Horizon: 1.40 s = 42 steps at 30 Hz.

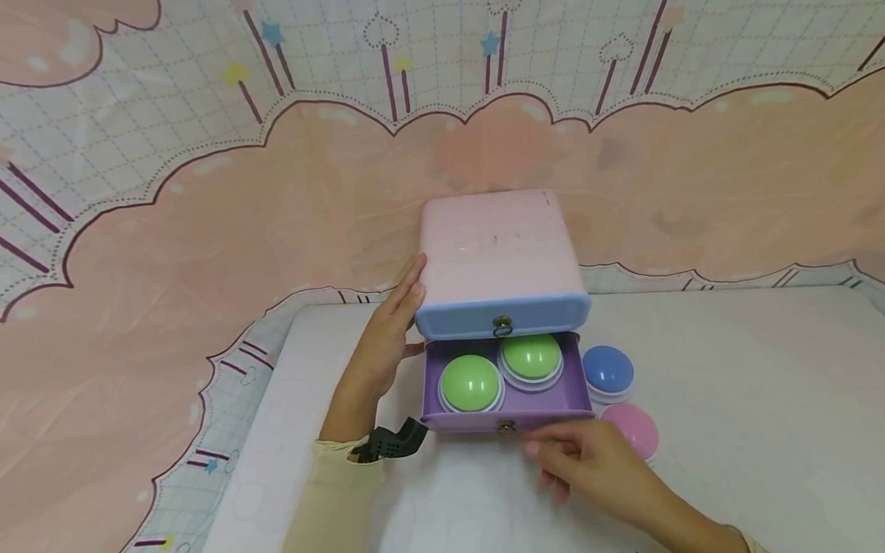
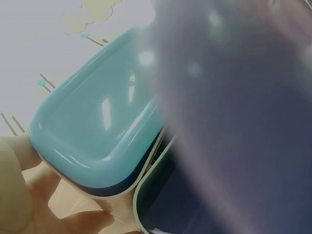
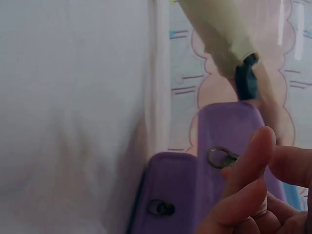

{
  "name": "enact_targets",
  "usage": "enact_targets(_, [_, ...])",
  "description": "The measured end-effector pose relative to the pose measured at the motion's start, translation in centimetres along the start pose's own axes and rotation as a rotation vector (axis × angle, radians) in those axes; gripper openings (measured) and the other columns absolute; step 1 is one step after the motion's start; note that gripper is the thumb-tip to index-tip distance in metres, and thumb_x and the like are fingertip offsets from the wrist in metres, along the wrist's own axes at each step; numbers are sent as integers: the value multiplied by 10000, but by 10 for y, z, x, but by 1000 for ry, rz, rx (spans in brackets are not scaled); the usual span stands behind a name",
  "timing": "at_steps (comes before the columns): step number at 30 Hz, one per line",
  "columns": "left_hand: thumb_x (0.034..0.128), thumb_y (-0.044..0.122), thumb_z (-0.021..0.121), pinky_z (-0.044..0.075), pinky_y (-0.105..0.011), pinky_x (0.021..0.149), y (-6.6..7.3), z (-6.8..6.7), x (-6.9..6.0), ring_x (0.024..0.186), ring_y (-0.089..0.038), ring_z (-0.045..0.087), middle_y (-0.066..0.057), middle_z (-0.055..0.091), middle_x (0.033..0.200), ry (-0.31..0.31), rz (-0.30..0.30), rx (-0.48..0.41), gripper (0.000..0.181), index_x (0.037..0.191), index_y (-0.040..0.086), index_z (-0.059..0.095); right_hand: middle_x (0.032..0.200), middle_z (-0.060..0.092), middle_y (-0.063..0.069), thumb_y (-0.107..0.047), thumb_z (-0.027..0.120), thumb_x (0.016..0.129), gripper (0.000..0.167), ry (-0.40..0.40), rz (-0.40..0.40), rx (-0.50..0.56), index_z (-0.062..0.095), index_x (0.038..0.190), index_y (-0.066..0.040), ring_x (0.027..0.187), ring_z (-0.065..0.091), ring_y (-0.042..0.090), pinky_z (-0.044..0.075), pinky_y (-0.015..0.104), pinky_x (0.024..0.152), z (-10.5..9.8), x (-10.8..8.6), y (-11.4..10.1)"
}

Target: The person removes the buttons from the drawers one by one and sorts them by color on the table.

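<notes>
I see the left hand point(image 1: 385, 334), its fingers loosely extended, against the left side of the pink-topped cabinet point(image 1: 497, 248) at the frame's centre. Below centre, the right hand point(image 1: 595, 465) meets the front of the extended purple drawer point(image 1: 458, 424) holding green domes point(image 1: 471, 383); I can't tell whether its fingers grasp the ring.

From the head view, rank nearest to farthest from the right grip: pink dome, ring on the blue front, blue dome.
1. Pink dome: right beside it.
2. Blue dome: beyond the pink one, beside the open drawer.
3. Ring on the blue front: farther up, left.
</notes>
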<state>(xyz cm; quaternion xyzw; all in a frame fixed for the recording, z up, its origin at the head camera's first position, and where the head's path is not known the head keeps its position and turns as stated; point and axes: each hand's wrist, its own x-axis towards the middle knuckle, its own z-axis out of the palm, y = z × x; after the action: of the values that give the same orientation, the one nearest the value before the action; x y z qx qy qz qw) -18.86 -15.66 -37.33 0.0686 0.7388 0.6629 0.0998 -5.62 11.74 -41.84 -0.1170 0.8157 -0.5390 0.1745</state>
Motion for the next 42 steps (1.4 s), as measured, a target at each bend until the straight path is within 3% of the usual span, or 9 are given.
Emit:
enact_targets(8, [1071, 501, 441, 362, -769, 1035, 0, -1, 0, 1544, -431, 225, 162, 134, 1705, -12, 11, -9, 495, 1551, 529, 323, 745, 693, -28, -418, 708, 957, 305, 64, -27, -132, 778, 1076, -146, 596, 638, 114, 532, 268, 539, -15, -8, -27])
enact_targets(15, [1073, 493, 443, 365, -771, 1031, 0, -2, 0, 1538, -445, 231, 147, 126, 1710, -10, 10, -15, 496, 1554, 520, 326, 679, 659, -142, -367, 771, 917, 262, 223, -235, -251, 797, 1054, -144, 565, 595, 33, 499, 243, 495, -18, 3, -51])
enact_targets(21, [1069, 500, 450, 376, -765, 1026, 1, -3, 0, 1537, -439, 237, 169, 124, 1705, -8, 8, -12, 499, 1552, 524, 327, 772, 727, -150, -369, 811, 880, 281, 308, -397, -362, 800, 1051, -146, 671, 636, -31, 544, 205, 589, -11, 25, -62])
enact_targets(24, [1070, 497, 448, 376, -767, 1024, 1, -3, 0, 1538, -437, 238, 165, 123, 1707, -10, 7, -20, 501, 1556, 518, 324, 821, 753, -114, -404, 822, 859, 348, 330, -447, -454, 796, 1082, -138, 729, 682, 7, 554, 211, 635, -7, 37, -62])
enact_targets(27, [1072, 491, 448, 374, -771, 1023, 0, -3, 0, 1541, -433, 234, 150, 127, 1709, -17, 7, -31, 503, 1559, 511, 325, 901, 776, -81, -482, 819, 836, 440, 335, -444, -575, 792, 1129, -155, 793, 698, 57, 564, 246, 698, -4, 48, -63])
enact_targets(32, [1070, 490, 456, 376, -767, 1026, 1, -2, 0, 1544, -417, 235, 153, 141, 1705, -21, 9, -34, 499, 1553, 514, 336, 963, 777, -67, -586, 797, 810, 554, 292, -412, -729, 775, 1203, -195, 757, 601, 78, 508, 278, 671, 1, 62, -65])
enact_targets(37, [1069, 489, 456, 383, -762, 1025, 2, -2, 0, 1543, -409, 244, 179, 141, 1700, -11, 5, -25, 495, 1550, 519, 339, 1022, 783, -42, -588, 793, 813, 557, 256, -395, -772, 768, 1217, -205, 806, 647, 98, 518, 294, 669, 4, 72, -66])
enact_targets(42, [1069, 491, 457, 386, -760, 1025, 3, -1, 0, 1543, -398, 250, 171, 147, 1700, -11, 2, -26, 496, 1549, 521, 338, 1018, 783, -54, -572, 816, 794, 519, 268, -449, -838, 780, 1163, -209, 824, 665, 126, 523, 335, 708, 7, 79, -64])
